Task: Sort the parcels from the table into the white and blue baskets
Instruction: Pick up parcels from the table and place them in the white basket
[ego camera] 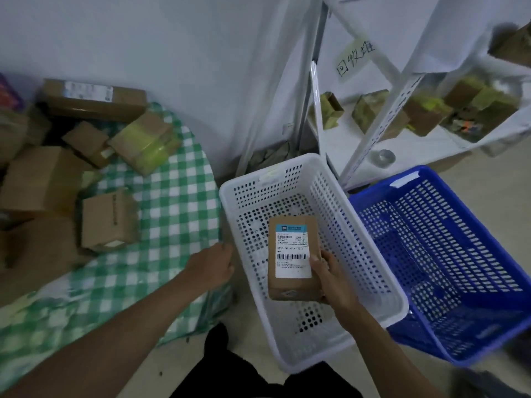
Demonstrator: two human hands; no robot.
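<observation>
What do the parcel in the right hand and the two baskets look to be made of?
The parcel looks like matte brown cardboard with a white printed paper label. The white basket and blue basket look like moulded plastic with a slight sheen; their walls are perforated grids. The right hand grips the parcel over the white basket.

Dim, flat, bluish indoor light; no visible source. Soft, weak shadows only. No glare. Strong wide-angle bending at edges, shelf posts (376,122) curved. Motion blur on boxes (425,116) upper right. Sharpest at label (293,251), centre.
</observation>
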